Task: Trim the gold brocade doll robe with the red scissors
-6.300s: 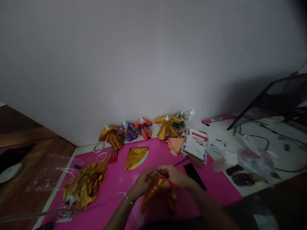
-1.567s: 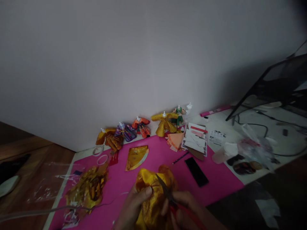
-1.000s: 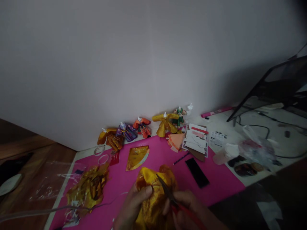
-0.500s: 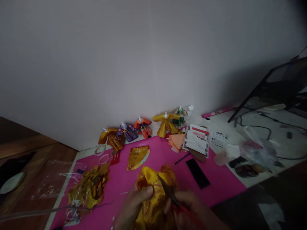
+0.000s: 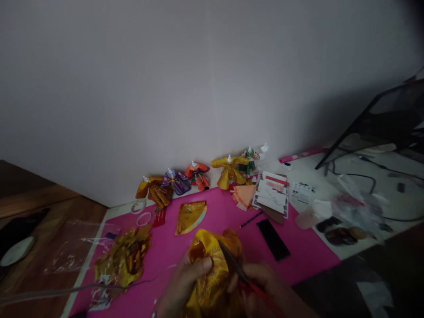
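At the bottom middle, my left hand (image 5: 180, 285) pinches a bunched piece of yellow-gold patterned fabric (image 5: 210, 289), its thumb on top. My right hand (image 5: 265, 282) is closed on red-handled scissors (image 5: 255, 292), whose dark blades lie against the fabric and point up and left. The lower part of the cloth runs out of the frame. Behind it, a fan-shaped gold piece (image 5: 189, 217) lies flat on the pink mat (image 5: 162, 247). A heap of gold scraps (image 5: 129, 256) lies to the left.
Small dressed figures, one in yellow (image 5: 229, 172), line the wall. To the right are a black phone (image 5: 273, 239), a dotted pencil (image 5: 251, 219), papers (image 5: 271, 194), a bottle (image 5: 313, 213), plastic bags (image 5: 357, 205) and a monitor (image 5: 374, 106). Tape rolls (image 5: 144, 219) lie at the left.
The scissor blades look closer together against the cloth, and the fabric edge beside them has shifted slightly. Both hands keep their hold.
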The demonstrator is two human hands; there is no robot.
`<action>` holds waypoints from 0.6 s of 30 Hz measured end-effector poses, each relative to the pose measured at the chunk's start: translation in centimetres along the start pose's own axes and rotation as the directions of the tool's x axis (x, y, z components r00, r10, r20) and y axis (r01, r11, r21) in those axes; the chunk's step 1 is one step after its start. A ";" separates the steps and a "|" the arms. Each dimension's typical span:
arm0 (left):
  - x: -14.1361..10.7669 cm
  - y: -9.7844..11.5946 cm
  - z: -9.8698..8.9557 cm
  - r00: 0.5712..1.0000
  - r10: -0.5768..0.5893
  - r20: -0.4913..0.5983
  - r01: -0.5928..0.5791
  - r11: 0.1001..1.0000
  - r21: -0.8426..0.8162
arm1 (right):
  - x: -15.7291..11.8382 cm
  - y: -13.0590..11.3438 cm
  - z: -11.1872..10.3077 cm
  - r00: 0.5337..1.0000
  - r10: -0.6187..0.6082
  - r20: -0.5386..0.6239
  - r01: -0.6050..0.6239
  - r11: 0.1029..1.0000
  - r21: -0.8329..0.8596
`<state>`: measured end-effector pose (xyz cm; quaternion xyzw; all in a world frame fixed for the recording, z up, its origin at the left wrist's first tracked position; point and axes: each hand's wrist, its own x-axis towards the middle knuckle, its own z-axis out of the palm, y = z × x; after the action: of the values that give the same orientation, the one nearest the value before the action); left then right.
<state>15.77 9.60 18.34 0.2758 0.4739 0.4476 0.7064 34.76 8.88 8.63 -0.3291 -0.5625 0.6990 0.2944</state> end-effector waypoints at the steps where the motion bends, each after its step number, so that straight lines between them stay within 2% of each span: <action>1: 0.2 -0.3 -0.4 1.000 0.021 0.007 -0.021 1.000 -0.022 | -0.3 0.0 0.0 0.999 -0.009 -0.034 0.008 1.000 -0.024; 3: 1.1 -1.1 -1.1 0.985 0.020 0.169 -0.013 0.999 -0.044 | -0.7 -0.1 0.0 0.995 -0.036 -0.093 0.030 0.997 -0.066; 6: 2.4 -2.4 -1.9 0.972 0.029 0.234 -0.010 0.997 -0.083 | -0.8 -1.0 -0.1 0.996 -0.029 -0.086 0.023 0.997 -0.073; 10: 2.5 -3.0 -2.2 0.990 0.010 0.139 0.002 0.996 -0.084 | 0.3 -3.7 -0.1 0.999 0.008 0.039 -0.008 1.000 0.008; 13: 2.0 -2.9 -2.0 0.997 0.003 0.076 0.003 0.997 -0.080 | 1.0 -5.5 0.0 0.997 0.011 0.076 -0.014 0.999 0.033; 18: 2.0 -2.8 -1.8 0.994 0.023 0.106 -0.015 0.997 -0.075 | 1.0 -5.6 0.0 0.998 0.030 0.055 -0.033 0.999 0.042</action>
<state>15.41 10.06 14.52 0.2776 0.4157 0.4563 0.7361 34.34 10.75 14.00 -0.3124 -0.5498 0.7243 0.2748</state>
